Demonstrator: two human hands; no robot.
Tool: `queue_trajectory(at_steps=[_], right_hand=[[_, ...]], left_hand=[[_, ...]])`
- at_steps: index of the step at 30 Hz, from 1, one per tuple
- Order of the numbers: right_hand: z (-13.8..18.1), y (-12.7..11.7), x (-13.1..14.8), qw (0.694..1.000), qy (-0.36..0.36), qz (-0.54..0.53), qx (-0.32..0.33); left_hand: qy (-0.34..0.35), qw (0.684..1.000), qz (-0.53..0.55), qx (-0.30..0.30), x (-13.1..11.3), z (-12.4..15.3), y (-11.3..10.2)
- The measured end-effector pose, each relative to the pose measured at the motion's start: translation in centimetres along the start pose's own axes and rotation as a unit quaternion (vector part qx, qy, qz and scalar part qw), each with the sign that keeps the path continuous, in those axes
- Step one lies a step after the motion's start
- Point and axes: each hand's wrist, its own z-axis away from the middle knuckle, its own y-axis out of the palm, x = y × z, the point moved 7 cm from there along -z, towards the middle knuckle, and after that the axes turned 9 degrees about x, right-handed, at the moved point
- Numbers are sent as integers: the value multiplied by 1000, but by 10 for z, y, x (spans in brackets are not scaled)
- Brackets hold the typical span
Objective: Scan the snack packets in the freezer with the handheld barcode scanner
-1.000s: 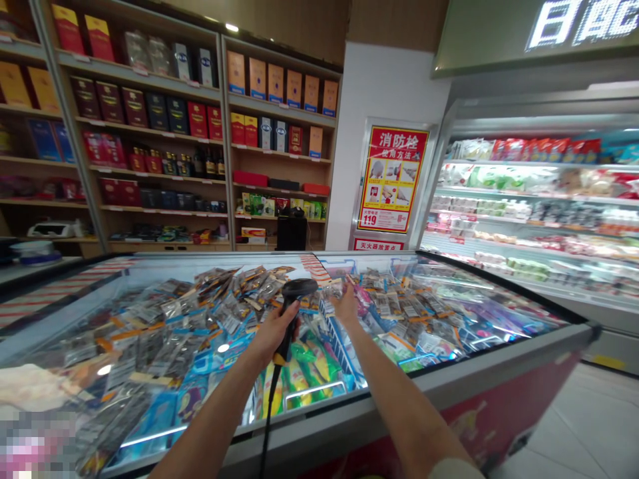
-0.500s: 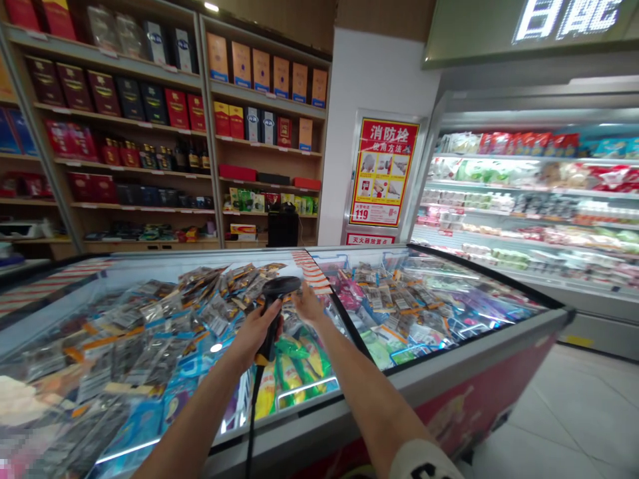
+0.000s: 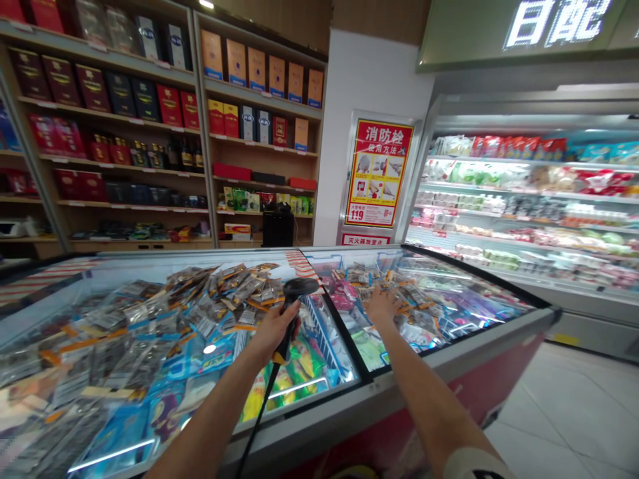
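My left hand (image 3: pixel 274 329) is wrapped round the handle of a black barcode scanner (image 3: pixel 294 287), held upright above the freezer's left section. Its cable (image 3: pixel 263 406) hangs toward the front edge. Farther right, my right hand (image 3: pixel 382 306) reaches over the right section with fingers stretched out and slightly blurred. Just beyond the fingers are small grey-and-orange packets (image 3: pixel 412 299); whether they touch any is unclear. Below the scanner lie green-and-yellow bags (image 3: pixel 302 366), and many grey packets (image 3: pixel 120 332) fill the left side.
A dark divider (image 3: pixel 344 332) separates the freezer's sections, and a grey front rim (image 3: pixel 449 352) runs toward the right. Behind stand shelves of boxed bottles (image 3: pixel 257 70) and a red notice (image 3: pixel 379 173). A lit refrigerated display (image 3: pixel 529 199) and tiled floor (image 3: pixel 564 412) are at right.
My right hand has moved right, from beside the scanner to over the right section. A white piece near it before no longer shows. The scanner has shifted slightly right in view.
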Motion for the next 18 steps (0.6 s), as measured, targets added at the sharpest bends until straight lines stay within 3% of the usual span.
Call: queue_trajectory(at_steps=[5,11,18], right_hand=[[5,-2,11,990,-53,-119,-51],[10,-9,29,926,-106,-328,-151],[23,0,66,880,-165,-419,-151]], left_hand=[[8,1000,-7,10,-3,1,4],[7,1000,1,15,-5,4,6],[8,999,20,35,-5,7,8]])
